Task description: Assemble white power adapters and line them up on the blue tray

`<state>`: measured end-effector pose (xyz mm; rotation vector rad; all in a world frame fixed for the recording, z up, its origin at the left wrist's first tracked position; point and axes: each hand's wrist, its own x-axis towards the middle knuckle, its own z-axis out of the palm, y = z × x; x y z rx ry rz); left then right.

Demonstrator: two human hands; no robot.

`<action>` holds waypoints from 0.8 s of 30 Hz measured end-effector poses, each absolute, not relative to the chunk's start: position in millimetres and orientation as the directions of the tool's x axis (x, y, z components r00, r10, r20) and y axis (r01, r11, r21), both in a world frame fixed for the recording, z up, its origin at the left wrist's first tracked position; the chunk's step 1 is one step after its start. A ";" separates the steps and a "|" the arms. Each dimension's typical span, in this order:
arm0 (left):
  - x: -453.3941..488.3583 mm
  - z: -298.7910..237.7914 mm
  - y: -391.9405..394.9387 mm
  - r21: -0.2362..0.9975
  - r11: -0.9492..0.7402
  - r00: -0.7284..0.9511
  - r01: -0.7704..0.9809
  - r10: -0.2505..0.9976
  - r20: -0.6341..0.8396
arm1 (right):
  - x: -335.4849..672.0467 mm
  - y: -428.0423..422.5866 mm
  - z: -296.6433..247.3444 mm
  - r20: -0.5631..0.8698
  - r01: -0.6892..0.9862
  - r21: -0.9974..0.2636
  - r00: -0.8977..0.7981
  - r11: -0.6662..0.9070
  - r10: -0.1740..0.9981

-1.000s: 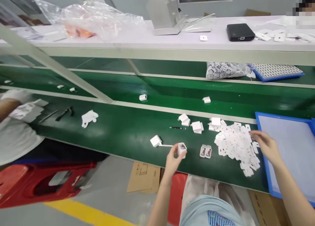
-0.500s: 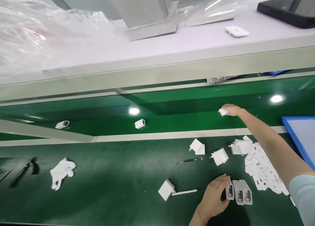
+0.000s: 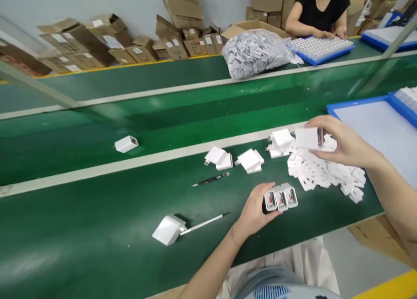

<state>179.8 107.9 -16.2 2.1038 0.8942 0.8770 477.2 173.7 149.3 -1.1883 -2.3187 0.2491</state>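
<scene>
My left hand (image 3: 256,210) is closed around a row of three white charger housings (image 3: 281,199). Their open ends face me, with red parts inside. Above the bench, my right hand (image 3: 350,145) pinches another white charger housing (image 3: 306,138) between thumb and fingers. Just below it spreads a heap of flat white plastic pieces (image 3: 325,171). More white housings with metal prongs lie in small groups along the bench's far edge: one group (image 3: 280,142) beside my right hand, another (image 3: 250,161) in the middle, and a third (image 3: 217,157) further left.
Black tweezers (image 3: 211,179) and a thin white stick (image 3: 203,224) lie left of my left hand, near a lone housing (image 3: 167,230). One housing (image 3: 126,144) rests on the green belt (image 3: 182,129). A blue-edged tray (image 3: 361,103) stands right. Across sits a person (image 3: 321,12) with a filled tray.
My right hand has come back from the belt to above the bench, carrying a housing. My left hand now encloses the row of three. The view has swung, showing the far bench.
</scene>
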 end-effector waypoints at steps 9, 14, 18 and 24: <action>186.8 -7.6 105.2 0.754 -0.582 0.540 0.304 0.757 0.367 | 444.8 60.7 50.6 0.203 0.714 -0.531 -0.416 0.457 0.886; 172.2 0.9 110.7 0.727 -0.622 0.588 0.291 0.716 0.376 | 418.4 58.1 37.1 0.233 0.688 -0.573 -0.385 0.446 0.893; 152.9 1.7 117.7 0.724 -0.625 0.592 0.291 0.712 0.377 | 398.4 71.2 25.9 0.235 0.671 -0.590 -0.389 0.449 0.891; 145.6 -10.7 118.1 0.754 -0.601 0.547 0.266 0.738 0.395 | 387.1 57.8 33.1 0.309 0.778 -0.449 -0.326 0.440 0.893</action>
